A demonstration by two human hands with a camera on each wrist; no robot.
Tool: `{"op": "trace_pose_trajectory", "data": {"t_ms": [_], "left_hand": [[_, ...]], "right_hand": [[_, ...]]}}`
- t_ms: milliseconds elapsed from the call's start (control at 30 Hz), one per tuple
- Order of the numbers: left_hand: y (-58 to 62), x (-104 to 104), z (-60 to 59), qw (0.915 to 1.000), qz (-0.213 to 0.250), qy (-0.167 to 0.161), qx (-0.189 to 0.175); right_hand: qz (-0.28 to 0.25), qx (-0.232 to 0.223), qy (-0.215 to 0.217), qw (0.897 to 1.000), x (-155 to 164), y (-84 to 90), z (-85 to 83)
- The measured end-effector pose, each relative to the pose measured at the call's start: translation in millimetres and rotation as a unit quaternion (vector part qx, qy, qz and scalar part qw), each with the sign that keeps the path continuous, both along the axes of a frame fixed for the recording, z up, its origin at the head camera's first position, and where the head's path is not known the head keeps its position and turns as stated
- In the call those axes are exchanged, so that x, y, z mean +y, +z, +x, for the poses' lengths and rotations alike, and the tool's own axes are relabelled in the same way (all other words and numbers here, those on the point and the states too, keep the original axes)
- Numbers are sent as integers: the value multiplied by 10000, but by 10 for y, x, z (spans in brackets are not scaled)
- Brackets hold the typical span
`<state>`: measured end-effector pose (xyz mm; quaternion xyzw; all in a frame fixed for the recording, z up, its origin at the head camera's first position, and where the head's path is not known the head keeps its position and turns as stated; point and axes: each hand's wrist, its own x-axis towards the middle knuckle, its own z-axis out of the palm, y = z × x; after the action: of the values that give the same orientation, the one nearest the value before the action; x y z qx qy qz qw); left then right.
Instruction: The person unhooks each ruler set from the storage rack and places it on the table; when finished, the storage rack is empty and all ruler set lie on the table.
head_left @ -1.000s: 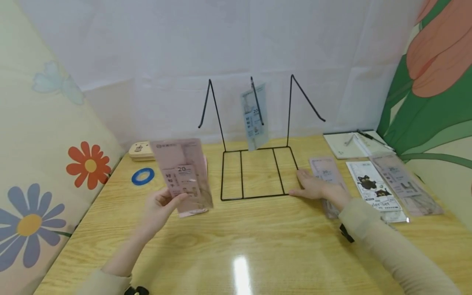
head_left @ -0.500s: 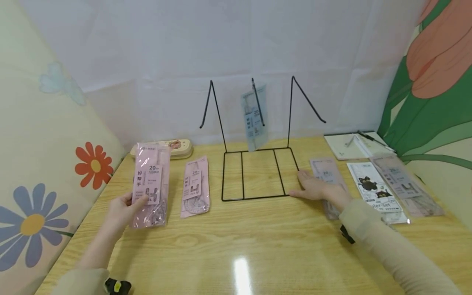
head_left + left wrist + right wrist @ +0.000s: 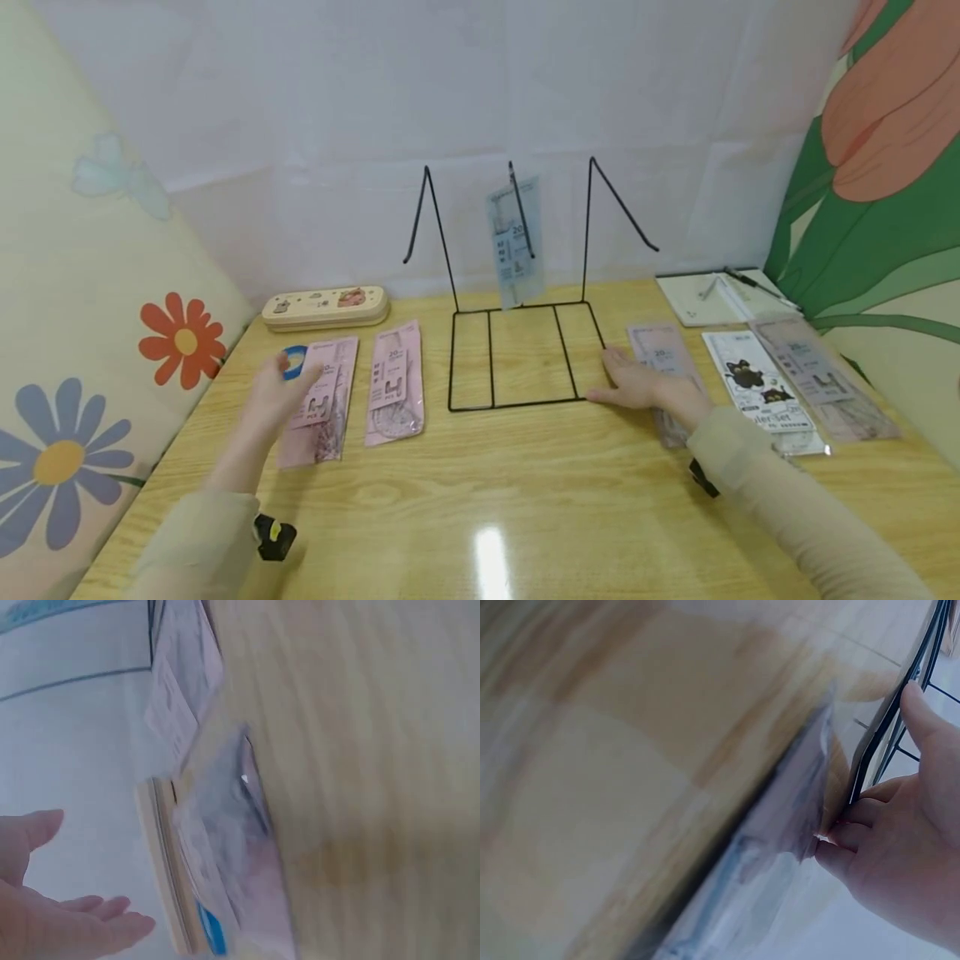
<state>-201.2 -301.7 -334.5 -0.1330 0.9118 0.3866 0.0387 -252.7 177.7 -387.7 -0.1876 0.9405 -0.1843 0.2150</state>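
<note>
My left hand (image 3: 273,396) is spread with nothing in its grasp, over the left edge of a pink ruler-set packet (image 3: 337,392) lying on the table. In the left wrist view, this hand's fingers (image 3: 112,930) extend apart from the packet. A second pink packet (image 3: 395,383) lies just to the right. My right hand (image 3: 637,383) holds the front right corner of a black wire display rack (image 3: 491,358), thumb and fingers on its base wire (image 3: 885,727). From the rack's middle hook hangs a blue ruler-set packet (image 3: 513,242); its two outer hooks carry nothing.
Behind the left packets are a cream pencil case (image 3: 326,308) and a blue tape ring (image 3: 295,360). To the right lie more pink packets (image 3: 663,346), a black-cat ruler set (image 3: 757,379), and an open notebook (image 3: 693,300) with a pen (image 3: 757,287).
My left hand carried the pink packet leftward, laid it on the table and let go; the fingers have lifted off it. The right hand stays at the rack's corner.
</note>
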Motion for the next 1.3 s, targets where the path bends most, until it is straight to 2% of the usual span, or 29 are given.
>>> {"op": "trace_pose_trajectory", "data": {"t_ms": [133,333,567,733,833,1033,1167,1300], "left_hand": [[39,285,-158,9972,-48,-530,518],[3,679,-480,9894,391,-939,1034],[3,1156,-824,9792,934,-1339,1204],[16,1490,-990,9776,999,-1487,1108],[7,1682,-1040,9757,1071,-1528,1147],[-68,2008,-1139,9654,1738,-1355,1395],[-112,2182,-1229,9588,2191,-1182,1367],[-108,2305,-1272,9526,2522,-1115,1287]], "right_hand": [[17,21,-30,10000,10,2,-4],[-11,-2,-15,10000,33,-7,-11],[14,-11,-19,10000,48,-36,-38],[21,24,1,10000,29,-39,-35],[45,6,-21,10000,15,-38,-32],[84,-6,-26,10000,-2,-35,-34],[96,-27,-44,9999,-2,-19,-23],[115,-24,-50,9999,4,-16,-20]]}}
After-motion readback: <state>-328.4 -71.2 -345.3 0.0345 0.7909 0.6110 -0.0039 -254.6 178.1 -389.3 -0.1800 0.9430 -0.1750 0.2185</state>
